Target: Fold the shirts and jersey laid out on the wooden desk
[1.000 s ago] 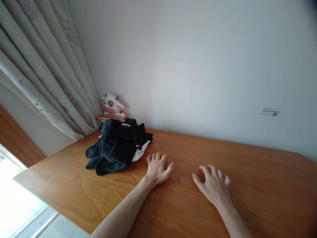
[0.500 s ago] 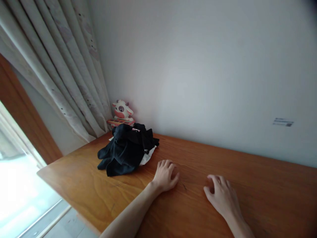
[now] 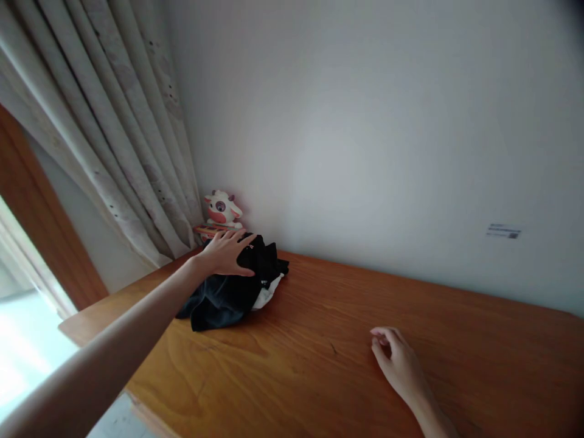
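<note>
The unclenched left hand [image 3: 227, 252] splays over the crumpled black fabric heap [image 3: 225, 303] left of frame centre, seemingly to span its bulk, while the empty right hand [image 3: 398, 360] curls loosely at lower right.

No words or numbers could be read. A small pale label [image 3: 503, 231] stood on the wall [image 3: 342, 134], well to the right; it bore a few short bluish lines that looked like print, too small and blurred to make out, with a dark square patch at its lower right corner. On the black clothing [image 3: 225, 301], a tiny whitish mark [image 3: 264, 283] sat near the right edge, just above the white cloth [image 3: 267, 297], its shape too fine to tell as letters. A second light mark [image 3: 250, 246] showed higher up, beside the left hand [image 3: 225, 252], equally illegible.
</note>
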Motion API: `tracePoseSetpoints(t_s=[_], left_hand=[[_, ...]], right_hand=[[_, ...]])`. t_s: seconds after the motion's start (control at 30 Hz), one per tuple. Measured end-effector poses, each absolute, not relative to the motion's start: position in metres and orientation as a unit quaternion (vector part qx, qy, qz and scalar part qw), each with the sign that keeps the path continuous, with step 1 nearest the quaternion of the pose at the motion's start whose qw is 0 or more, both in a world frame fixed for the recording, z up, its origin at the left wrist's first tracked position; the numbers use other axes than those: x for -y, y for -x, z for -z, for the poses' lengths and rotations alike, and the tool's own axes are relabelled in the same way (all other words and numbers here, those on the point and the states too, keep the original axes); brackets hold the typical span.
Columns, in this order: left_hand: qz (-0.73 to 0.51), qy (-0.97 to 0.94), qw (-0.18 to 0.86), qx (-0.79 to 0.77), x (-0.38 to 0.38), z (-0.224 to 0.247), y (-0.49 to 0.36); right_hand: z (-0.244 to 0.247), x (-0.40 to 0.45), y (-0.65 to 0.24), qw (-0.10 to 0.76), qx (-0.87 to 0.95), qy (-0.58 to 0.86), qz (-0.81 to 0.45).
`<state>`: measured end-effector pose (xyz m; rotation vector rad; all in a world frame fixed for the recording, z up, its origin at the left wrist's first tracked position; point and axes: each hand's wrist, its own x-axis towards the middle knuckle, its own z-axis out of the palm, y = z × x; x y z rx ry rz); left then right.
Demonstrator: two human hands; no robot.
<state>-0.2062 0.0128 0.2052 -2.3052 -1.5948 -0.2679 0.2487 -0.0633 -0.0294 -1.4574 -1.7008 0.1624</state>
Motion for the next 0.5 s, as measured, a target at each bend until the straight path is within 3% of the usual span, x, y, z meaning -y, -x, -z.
tracePoseSetpoints(t_s=[0.1, 0.2, 0.33, 0.5], left_hand=[[0.072, 0.812, 0.122, 0.566, -0.027, -0.204, 0.23], [0.148, 0.757, 0.116, 0.626, -0.037, -0.208, 0.236], [0.407, 0.63, 0.078, 0.657, -0.054, -0.238, 0.222], [0.704, 0.575, 0.006, 0.416, -0.072, -0.289, 0.167]], right_hand=[[0.026, 0.065, -0.248, 0.429, 0.689, 0.58, -0.065], [0.025, 0.066, -0.247, 0.43, 0.69, 0.578, -0.07], [0.025, 0.066, -0.246, 0.436, 0.681, 0.583, -0.083], [0.028, 0.066, -0.244, 0.474, 0.647, 0.593, -0.078]])
